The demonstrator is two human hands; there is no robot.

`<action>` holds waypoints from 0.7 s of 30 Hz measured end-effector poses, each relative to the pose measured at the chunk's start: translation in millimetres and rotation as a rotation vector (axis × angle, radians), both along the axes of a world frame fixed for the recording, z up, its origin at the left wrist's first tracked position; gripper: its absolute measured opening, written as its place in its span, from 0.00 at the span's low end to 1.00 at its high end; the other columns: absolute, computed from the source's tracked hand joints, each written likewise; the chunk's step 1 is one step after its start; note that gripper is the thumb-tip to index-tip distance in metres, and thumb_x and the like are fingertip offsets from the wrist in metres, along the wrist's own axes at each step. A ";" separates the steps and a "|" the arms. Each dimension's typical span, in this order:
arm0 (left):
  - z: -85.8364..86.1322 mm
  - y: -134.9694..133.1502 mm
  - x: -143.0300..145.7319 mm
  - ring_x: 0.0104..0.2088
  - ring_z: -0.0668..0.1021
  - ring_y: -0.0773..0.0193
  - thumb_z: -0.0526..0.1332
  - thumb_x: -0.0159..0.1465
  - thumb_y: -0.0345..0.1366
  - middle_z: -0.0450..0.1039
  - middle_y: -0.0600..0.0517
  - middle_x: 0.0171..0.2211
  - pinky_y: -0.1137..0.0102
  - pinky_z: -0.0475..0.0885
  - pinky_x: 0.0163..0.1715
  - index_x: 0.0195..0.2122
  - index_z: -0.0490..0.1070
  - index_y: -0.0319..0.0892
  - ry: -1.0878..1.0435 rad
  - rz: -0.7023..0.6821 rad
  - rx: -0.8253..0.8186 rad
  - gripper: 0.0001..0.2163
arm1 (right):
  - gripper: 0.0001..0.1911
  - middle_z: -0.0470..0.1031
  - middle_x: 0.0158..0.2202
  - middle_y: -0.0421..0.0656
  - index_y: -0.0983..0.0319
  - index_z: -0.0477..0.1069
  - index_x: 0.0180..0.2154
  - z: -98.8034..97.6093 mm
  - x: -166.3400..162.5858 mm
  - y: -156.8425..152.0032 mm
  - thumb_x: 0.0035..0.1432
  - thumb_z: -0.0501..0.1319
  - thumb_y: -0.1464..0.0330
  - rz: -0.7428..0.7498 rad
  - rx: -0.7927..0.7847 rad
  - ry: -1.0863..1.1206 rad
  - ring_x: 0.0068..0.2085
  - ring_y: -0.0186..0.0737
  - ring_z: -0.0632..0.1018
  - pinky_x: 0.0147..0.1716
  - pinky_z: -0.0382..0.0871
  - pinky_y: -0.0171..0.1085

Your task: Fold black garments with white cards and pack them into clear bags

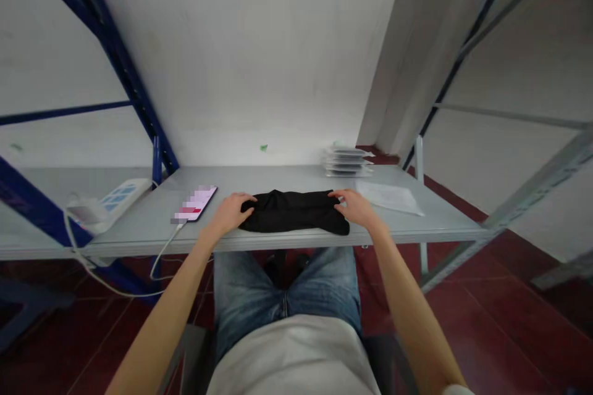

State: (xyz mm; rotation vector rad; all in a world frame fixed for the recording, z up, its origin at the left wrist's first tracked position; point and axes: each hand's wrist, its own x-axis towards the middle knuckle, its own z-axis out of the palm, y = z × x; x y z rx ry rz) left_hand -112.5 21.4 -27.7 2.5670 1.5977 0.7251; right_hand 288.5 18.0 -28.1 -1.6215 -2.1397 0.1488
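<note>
A folded piece of black cloth (296, 211) lies lengthwise across the front of the grey tabletop, its surface slightly wrinkled. At its left end, my left hand (231, 215) is closed, thumb and fingers curled over the fabric edge. My right hand (354, 208) pinches the opposite end near its upper corner. What kind of garment or cloth it is cannot be made out. To the right of my right hand a flat translucent plastic bag (391, 197) rests on the tabletop.
A stack of flat plastic-wrapped packets (347, 162) stands at the back right. Left of my hands lie a phone (201, 202) on a charging cable and a white power strip (121, 200). Blue shelf posts (125, 68) rise at left; a grey metal frame (532, 197) stands at right.
</note>
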 end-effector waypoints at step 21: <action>2.8 17.3 57.7 0.41 0.81 0.56 0.64 0.63 0.44 0.80 0.49 0.40 0.66 0.75 0.42 0.42 0.82 0.49 0.000 -0.159 -0.087 0.10 | 0.13 0.85 0.42 0.43 0.57 0.81 0.48 -23.3 -2.6 9.8 0.63 0.64 0.72 -0.185 0.016 0.043 0.44 0.44 0.83 0.45 0.73 0.38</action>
